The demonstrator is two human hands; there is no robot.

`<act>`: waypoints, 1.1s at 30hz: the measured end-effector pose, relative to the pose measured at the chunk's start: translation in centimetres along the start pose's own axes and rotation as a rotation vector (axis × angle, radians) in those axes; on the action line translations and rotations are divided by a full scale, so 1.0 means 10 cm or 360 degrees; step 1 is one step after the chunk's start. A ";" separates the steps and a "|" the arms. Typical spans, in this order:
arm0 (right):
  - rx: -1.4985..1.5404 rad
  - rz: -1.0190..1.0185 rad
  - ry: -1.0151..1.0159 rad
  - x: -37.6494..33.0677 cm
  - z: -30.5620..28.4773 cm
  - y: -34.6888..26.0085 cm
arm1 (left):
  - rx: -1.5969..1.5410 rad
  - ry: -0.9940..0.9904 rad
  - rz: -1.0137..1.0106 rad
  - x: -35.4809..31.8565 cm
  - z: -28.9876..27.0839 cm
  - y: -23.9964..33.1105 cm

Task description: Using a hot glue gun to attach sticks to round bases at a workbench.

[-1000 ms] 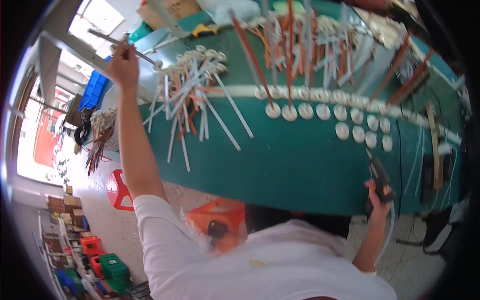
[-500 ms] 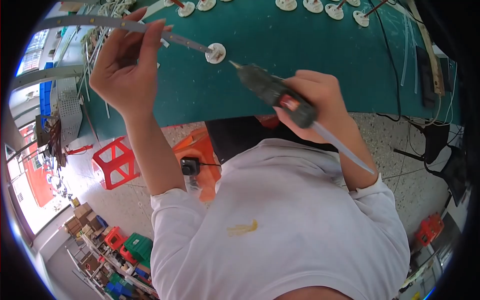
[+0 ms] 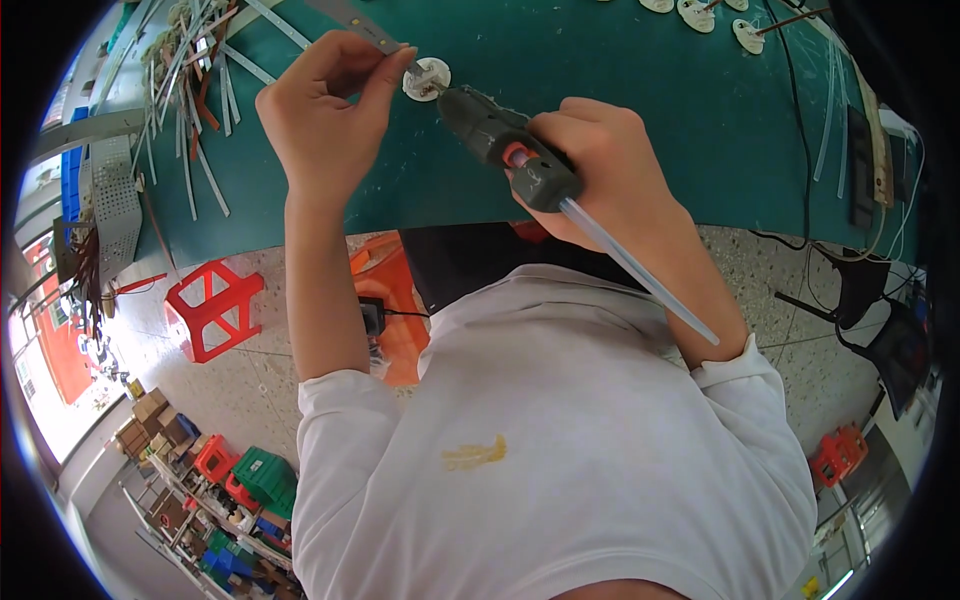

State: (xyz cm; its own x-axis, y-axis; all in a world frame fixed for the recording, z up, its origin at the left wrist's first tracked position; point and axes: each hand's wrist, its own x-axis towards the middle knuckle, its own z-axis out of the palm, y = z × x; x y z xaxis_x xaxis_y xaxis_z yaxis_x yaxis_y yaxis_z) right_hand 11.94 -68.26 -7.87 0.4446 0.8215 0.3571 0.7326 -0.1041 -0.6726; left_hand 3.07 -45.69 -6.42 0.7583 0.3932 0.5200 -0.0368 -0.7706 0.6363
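My left hand [image 3: 325, 120] pinches a grey LED strip [image 3: 362, 27] between thumb and fingers. The strip's lower end meets a small round white disc [image 3: 437, 70] on the table; whether it is fixed there I cannot tell. My right hand [image 3: 605, 150] is wrapped round a dark green hot glue gun [image 3: 485, 130]. Its nozzle points up and left, right at the disc's lower edge, and hides the exact contact. A long translucent glue stick [image 3: 640, 272] sticks out of the gun's back end, over my right forearm.
A green table [image 3: 680, 80] spans the top. Loose strips [image 3: 195, 90] lie in a heap at the far left. Several white discs with thin brown stems [image 3: 700, 14] stand at the far right, near a black cable [image 3: 795, 110]. A red stool [image 3: 215, 310] stands on the floor left.
My left hand has moved right and slid down the strip, close to the disc. The glue gun has come up and left, bringing its nozzle to the disc. The view has shifted slightly.
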 end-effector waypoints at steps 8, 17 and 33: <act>0.0024 0.0011 0.0027 0.08 0.06 -0.02 | -0.0089 -0.0021 -0.0058 0.01 -0.01 -0.03; -0.0194 0.0078 -0.0018 0.07 0.09 -0.11 | -0.0148 -0.0069 -0.0106 0.04 -0.02 -0.02; -0.0189 0.0076 -0.0020 0.07 0.10 -0.15 | -0.0158 -0.0109 -0.0127 0.04 -0.04 0.04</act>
State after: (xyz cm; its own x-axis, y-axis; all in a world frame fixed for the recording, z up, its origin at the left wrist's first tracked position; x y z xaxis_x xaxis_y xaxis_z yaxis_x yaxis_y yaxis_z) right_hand 10.64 -66.99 -7.24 0.4743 0.8210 0.3179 0.7671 -0.2082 -0.6068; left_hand 3.13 -45.63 -5.77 0.8038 0.4134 0.4279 -0.0364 -0.6836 0.7289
